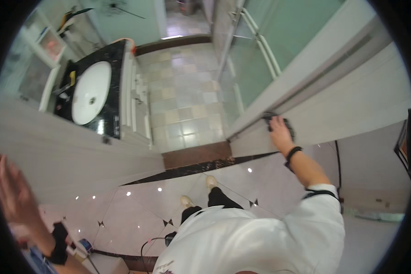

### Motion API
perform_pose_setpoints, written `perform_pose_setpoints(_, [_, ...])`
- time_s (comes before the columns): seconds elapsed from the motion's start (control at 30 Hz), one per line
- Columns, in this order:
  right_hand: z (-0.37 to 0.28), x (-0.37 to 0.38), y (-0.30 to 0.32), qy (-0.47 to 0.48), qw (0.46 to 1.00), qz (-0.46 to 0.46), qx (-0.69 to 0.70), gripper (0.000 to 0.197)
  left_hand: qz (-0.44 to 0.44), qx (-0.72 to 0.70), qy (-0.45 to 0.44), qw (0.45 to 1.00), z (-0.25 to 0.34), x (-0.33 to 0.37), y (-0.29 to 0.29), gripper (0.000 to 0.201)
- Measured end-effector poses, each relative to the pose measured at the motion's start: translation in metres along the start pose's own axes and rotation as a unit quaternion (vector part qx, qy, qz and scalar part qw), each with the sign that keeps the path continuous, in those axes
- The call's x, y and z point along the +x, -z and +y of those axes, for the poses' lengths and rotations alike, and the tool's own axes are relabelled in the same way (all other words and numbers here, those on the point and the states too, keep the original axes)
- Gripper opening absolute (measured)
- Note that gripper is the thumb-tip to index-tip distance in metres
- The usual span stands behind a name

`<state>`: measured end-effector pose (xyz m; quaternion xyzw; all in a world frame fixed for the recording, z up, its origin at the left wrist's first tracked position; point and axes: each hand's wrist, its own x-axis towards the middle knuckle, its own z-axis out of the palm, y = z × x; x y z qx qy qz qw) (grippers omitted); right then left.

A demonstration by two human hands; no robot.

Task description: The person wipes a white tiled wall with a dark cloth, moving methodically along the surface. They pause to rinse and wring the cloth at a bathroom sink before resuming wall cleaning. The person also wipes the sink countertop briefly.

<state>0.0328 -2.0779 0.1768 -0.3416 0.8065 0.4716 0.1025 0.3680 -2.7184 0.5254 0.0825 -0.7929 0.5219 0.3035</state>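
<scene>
My right hand [281, 133] reaches forward and lies over a dark door handle [288, 129], its fingers bent onto it. The handle is mounted on a white door [342, 114] to the right of the doorway. Far to the left, my left hand [14, 192] is raised with its fingers stretched out and holds nothing. It is in front of a pale wall panel [77, 157]; whether it touches the panel I cannot tell. Both wrists wear black bands.
Beyond the brown threshold [196, 155] is a tiled bathroom floor [182, 91]. A white basin [92, 93] in a black counter [116, 82] stands left, a glass shower door [255, 59] right. Behind my left arm are a pale box [107, 264] and a dark cable [144, 249].
</scene>
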Motion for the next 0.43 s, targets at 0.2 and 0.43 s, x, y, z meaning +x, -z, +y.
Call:
perform_pose_setpoints(0.2, [0.123,-0.084,0.072,-0.224,0.963,0.148,0.032,0.038,0.091,-0.048,0.073,0.992,0.054,0.056,0.023,0.020])
perform_pose_setpoints(0.43, [0.232,-0.205,0.188,-0.491,0.827,0.244,-0.127,0.035,0.041,-0.052,0.055,0.996,0.045,0.036,0.002,0.034])
